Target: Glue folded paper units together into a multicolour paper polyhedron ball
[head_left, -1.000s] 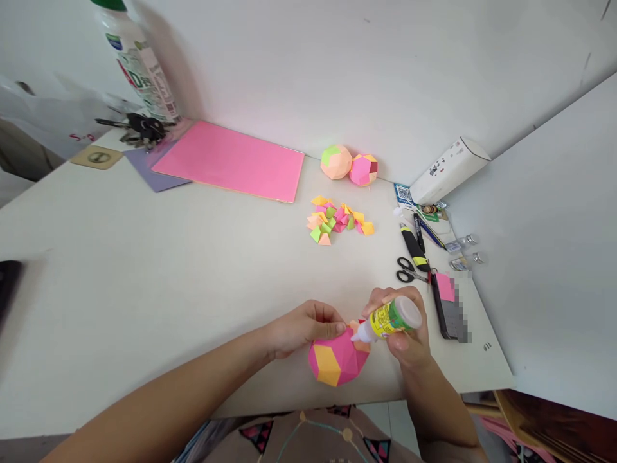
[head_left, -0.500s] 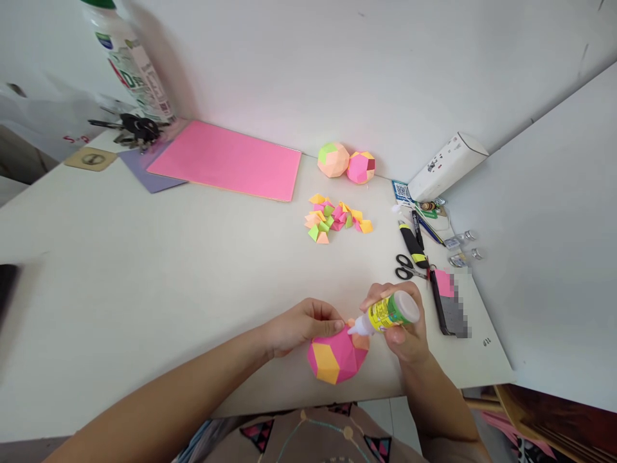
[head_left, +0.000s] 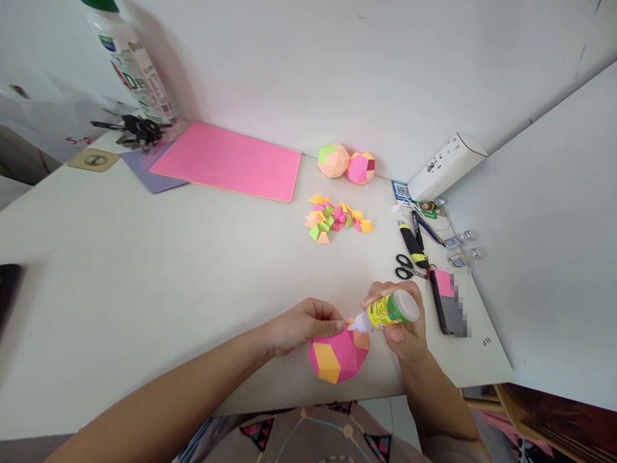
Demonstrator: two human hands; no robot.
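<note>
A faceted paper ball (head_left: 340, 357) in pink, orange and peach is near the table's front edge. My left hand (head_left: 308, 325) pinches its upper edge between thumb and fingers. Wrapped round a glue bottle (head_left: 385, 312) with a yellow and green label, my right hand (head_left: 405, 328) tilts it so that its white nozzle points down-left at the ball's top. The nozzle tip is at the ball's upper edge, close to my left fingertips. Whether glue is coming out is too small to tell.
Folded paper pieces (head_left: 337, 218) lie beyond my hands, with two finished-looking paper balls (head_left: 333, 161) against the wall. Pink sheets (head_left: 231, 161) are at back left. Scissors (head_left: 403, 267), a cutter (head_left: 413, 244) and a phone (head_left: 449, 302) lie at right, near a white tube (head_left: 448, 167).
</note>
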